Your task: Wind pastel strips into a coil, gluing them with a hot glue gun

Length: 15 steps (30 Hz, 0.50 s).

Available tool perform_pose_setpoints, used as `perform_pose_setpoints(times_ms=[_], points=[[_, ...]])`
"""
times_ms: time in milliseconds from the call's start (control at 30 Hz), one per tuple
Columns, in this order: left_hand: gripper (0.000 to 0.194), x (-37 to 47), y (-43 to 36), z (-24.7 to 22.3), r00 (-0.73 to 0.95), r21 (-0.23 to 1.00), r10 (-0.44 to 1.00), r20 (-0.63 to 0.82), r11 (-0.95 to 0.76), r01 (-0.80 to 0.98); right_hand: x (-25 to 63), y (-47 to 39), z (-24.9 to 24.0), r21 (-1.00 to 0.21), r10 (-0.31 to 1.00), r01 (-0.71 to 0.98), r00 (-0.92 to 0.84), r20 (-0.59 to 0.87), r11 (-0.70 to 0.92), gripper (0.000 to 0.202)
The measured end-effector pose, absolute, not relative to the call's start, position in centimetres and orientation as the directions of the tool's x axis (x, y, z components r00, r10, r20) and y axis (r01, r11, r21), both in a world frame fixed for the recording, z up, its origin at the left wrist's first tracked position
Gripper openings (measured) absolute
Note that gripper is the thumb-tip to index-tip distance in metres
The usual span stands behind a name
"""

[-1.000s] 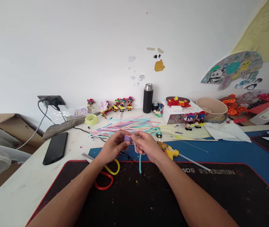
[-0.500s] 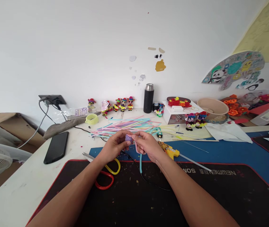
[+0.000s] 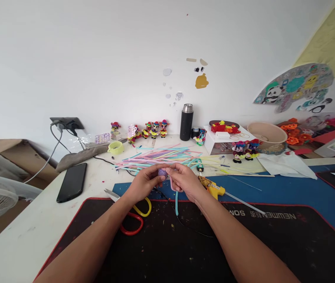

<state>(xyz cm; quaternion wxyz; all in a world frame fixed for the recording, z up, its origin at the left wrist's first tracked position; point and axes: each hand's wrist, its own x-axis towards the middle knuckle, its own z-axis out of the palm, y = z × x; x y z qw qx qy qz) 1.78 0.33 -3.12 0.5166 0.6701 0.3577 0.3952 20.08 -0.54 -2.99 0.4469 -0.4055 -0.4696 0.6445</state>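
Small purple piece point(image 3: 162, 172) between left hand point(image 3: 144, 182) and right hand point(image 3: 185, 182), strips on the right side

Left fingers: thumb and index pinched together on the purple piece, index on its far side, thumb on its near side. Right fingers: curled closed around a pink strip point(image 3: 172, 183), tips meeting the right edge of the same piece. Both hands touch it; neither is clearly nearer. Piece therefore lies right of the left fingertips and left of the right ones. Long axis: cannot tell, too small and partly covered.

Pink strip bends along the left edge of the right hand, toward the near side. Blue strip point(image 3: 176, 204) comes out below the right hand, long axis near-to-far, loose end pointing near. Whether either strip joins the purple piece: hidden by the fingers.

Next out: scissors point(image 3: 149, 208) to the near left, partly under the left forearm point(image 3: 102, 232); blades point far left, yellow and red handles lie on the dark mat point(image 3: 167, 255). Yellow glue gun point(image 3: 216, 190) just right of the right hand, a pale stick point(image 3: 244, 202) running from it toward the near right.

Farther: pile of coloured strips point(image 3: 155, 158) beyond the hands, mostly lying left to right on the pale worktop point(image 3: 23, 232). Black phone point(image 3: 71, 182) at left, well apart from the hands. Black bottle point(image 3: 186, 125) behind the pile, row of small dolls point(image 3: 164, 129) to its left.
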Motion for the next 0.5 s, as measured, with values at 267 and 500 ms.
perform_pose_setpoints(times_ms=[267, 500], points=[[0.048, 1.78, 0.41, -3.30, 0.433, 0.975, 0.888, 0.152, -0.205, 0.080, 20.13, -0.51, -3.01, -0.969, 0.958, -0.188, -0.267, -0.108, -0.162, 0.046], [0.047, 1.87, 0.35, -3.23, 0.418, 0.981, 0.897, 0.145, -0.186, 0.057, 20.16, -0.56, -2.86, -0.974, 0.957, -0.167, -0.272, -0.105, -0.154, 0.045]])
